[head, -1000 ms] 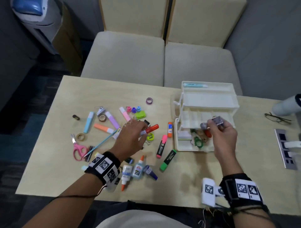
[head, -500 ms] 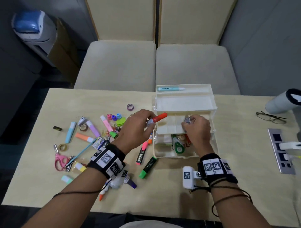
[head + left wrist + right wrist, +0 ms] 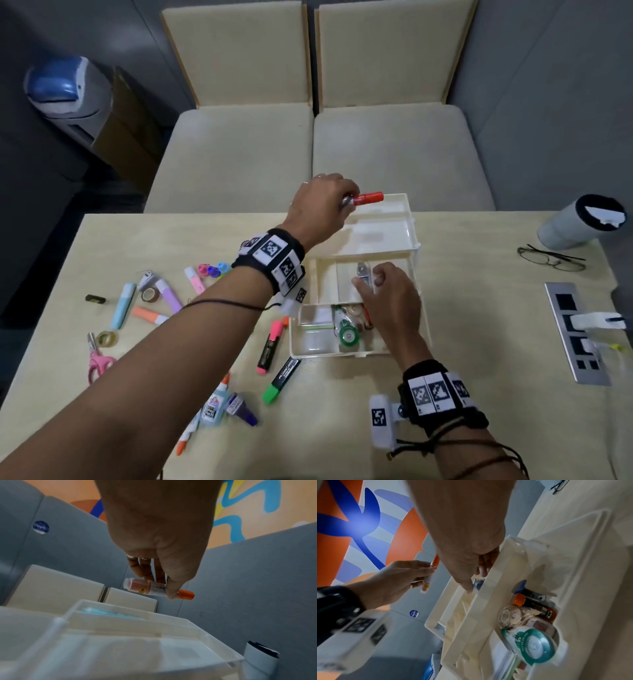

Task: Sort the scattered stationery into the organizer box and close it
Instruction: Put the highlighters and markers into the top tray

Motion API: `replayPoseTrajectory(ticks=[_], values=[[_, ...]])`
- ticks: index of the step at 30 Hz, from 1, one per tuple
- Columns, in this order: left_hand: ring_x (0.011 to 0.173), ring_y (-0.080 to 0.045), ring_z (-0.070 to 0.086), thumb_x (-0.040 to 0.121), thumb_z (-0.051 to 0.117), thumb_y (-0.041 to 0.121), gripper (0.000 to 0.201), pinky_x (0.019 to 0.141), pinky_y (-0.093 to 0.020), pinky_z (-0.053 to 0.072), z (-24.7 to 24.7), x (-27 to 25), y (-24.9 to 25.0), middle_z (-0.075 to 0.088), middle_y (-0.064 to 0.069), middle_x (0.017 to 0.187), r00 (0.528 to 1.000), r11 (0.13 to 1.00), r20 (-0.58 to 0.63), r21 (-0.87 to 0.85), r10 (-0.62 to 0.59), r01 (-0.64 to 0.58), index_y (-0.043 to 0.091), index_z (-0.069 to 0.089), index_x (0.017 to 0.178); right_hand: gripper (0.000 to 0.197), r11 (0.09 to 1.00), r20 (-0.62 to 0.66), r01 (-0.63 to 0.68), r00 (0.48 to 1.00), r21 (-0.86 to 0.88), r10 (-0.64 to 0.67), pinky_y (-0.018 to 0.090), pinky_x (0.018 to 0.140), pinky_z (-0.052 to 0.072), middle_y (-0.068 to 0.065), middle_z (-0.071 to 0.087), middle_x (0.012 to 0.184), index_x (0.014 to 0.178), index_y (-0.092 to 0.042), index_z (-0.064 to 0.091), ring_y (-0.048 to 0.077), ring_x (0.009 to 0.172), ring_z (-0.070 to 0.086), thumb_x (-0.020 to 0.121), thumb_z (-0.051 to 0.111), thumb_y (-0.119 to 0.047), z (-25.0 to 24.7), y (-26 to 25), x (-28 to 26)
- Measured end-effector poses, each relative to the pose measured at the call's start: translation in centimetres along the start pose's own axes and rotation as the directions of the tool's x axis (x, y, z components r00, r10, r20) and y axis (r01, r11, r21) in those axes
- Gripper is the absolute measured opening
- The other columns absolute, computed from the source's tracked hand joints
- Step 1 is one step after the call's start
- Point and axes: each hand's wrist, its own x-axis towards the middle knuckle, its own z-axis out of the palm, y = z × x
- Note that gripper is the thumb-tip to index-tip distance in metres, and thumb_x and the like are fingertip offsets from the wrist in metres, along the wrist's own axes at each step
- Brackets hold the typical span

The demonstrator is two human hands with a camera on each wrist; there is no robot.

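Left hand: the left hand (image 3: 322,205) is hovering in the upper centre of the head view, over the far edge of the organizer box (image 3: 416,240); its fingers are curling round the red-capped marker (image 3: 368,198), with the cap pointing to the right.
Marker grip: in the left wrist view, the thumb and fingers (image 3: 145,568) are pinching the clear barrel of the marker (image 3: 154,589) above the box's top tier, where a light-blue pen (image 3: 109,613) is lying.
Right hand: the right hand (image 3: 394,298) is sitting over the middle tier of the box, at centre right of the head view; its thumb and fingers are pinching a small metallic item (image 3: 363,272), too small to name.
Box: the box is standing open in three stepped tiers at the centre of the table (image 3: 479,342); a green correction tape (image 3: 534,645) and a clear one (image 3: 511,616) are lying in the bottom tier.
Loose stationery: pastel highlighters (image 3: 168,294), a pink highlighter (image 3: 270,346), a green highlighter (image 3: 281,380), pink scissors (image 3: 97,363), tape rolls (image 3: 108,339) and glue bottles (image 3: 215,404) are lying scattered in the left half of the head view.
Right edge: glasses (image 3: 548,260) and a white tumbler (image 3: 582,222) are sitting on the table at the upper right.
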Motion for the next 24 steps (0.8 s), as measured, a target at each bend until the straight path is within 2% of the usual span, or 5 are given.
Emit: replayPoseTrajectory(ticks=[3, 7, 10, 19, 24], values=[[0.089, -0.025, 0.065, 0.094, 0.068, 0.027, 0.017, 0.079, -0.039, 0.052, 2.0, 2.1, 1.0, 0.071, 0.003, 0.098, 1.0, 0.999, 0.002, 0.048, 0.016, -0.016, 0.028, 0.075, 0.11, 0.029, 0.999, -0.012, 0.042, 0.999, 0.028, -0.041, 0.036, 0.067, 0.05, -0.004, 0.062, 0.085, 0.099, -0.018, 0.066, 0.019, 0.076, 0.059, 0.087, 0.079, -0.04, -0.7, 0.9, -0.4], [0.089, -0.026, 0.065, 0.096, 0.068, 0.025, 0.019, 0.081, -0.04, 0.052, 4.7, 3.5, 2.1, 0.074, 0.001, 0.099, 0.999, 0.994, 0.03, 0.106, 0.034, -0.037, 0.027, 0.077, 0.113, 0.026, 0.997, -0.004, 0.082, 0.997, 0.013, -0.082, 0.039, 0.08, 0.049, -0.006, 0.064, 0.091, 0.104, -0.018, 0.068, 0.02, 0.087, 0.061, 0.087, 0.08, -0.034, -2.5, 2.3, -1.0], [0.09, -0.027, 0.066, 0.097, 0.068, 0.029, 0.02, 0.081, -0.04, 0.052, 5.7, 4.1, 2.6, 0.075, 0.0, 0.1, 0.998, 0.994, 0.054, 0.105, 0.018, -0.023, 0.027, 0.077, 0.115, 0.023, 0.996, 0.031, 0.09, 0.996, -0.016, -0.089, 0.038, 0.085, 0.047, -0.007, 0.065, 0.095, 0.107, -0.02, 0.068, 0.019, 0.091, 0.061, 0.089, 0.078, -0.03, -3.6, 3.5, -1.0], [0.103, -0.027, 0.063, 0.096, 0.07, 0.024, 0.018, 0.091, -0.043, 0.046, 5.7, 3.3, 1.9, 0.071, -0.002, 0.112, 1.0, 0.997, 0.029, 0.074, -0.001, -0.001, 0.023, 0.077, 0.112, 0.016, 0.99, 0.071, 0.137, 0.988, -0.009, -0.136, 0.039, 0.087, 0.051, -0.01, 0.066, 0.097, 0.104, -0.022, 0.067, 0.015, 0.092, 0.061, 0.091, 0.076, -0.022, -4.1, 3.7, -1.8], [0.101, -0.027, 0.062, 0.093, 0.067, 0.019, 0.019, 0.087, -0.042, 0.049, 3.6, -1.3, -1.0, 0.069, 0.0, 0.108, 0.999, 0.999, -0.012, -0.026, -0.035, 0.034, 0.023, 0.076, 0.109, 0.009, 0.957, 0.03, 0.285, 0.957, 0.06, -0.287, 0.041, 0.076, 0.053, -0.005, 0.064, 0.088, 0.096, -0.016, 0.069, 0.019, 0.084, 0.06, 0.091, 0.075, -0.012, -2.4, 0.2, -2.5]])
